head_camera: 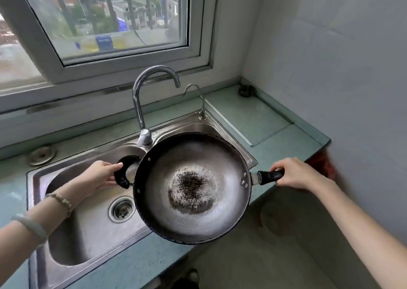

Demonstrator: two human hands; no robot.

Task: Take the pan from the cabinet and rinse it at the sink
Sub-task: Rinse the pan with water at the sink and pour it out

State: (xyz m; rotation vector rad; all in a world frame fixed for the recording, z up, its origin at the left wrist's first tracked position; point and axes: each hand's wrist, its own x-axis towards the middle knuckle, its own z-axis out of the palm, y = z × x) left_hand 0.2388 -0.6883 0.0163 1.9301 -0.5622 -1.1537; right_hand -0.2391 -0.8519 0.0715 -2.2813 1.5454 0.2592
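Observation:
A round grey pan point(193, 218) with a dark burnt patch in its middle hangs over the right part of the steel sink point(92, 231) and the counter's front edge. My left hand point(99, 175) grips the black loop handle on the pan's left side. My right hand point(296, 174) grips the straight black handle on its right side. The tall curved tap point(141, 103) stands just behind the pan, and no water is running from it.
A thin small tap point(199, 99) stands at the sink's back right corner. The green counter point(259, 117) runs right to a white tiled wall. A drain strainer point(121, 209) sits in the left basin. A window spans the back wall. The floor lies below at the right.

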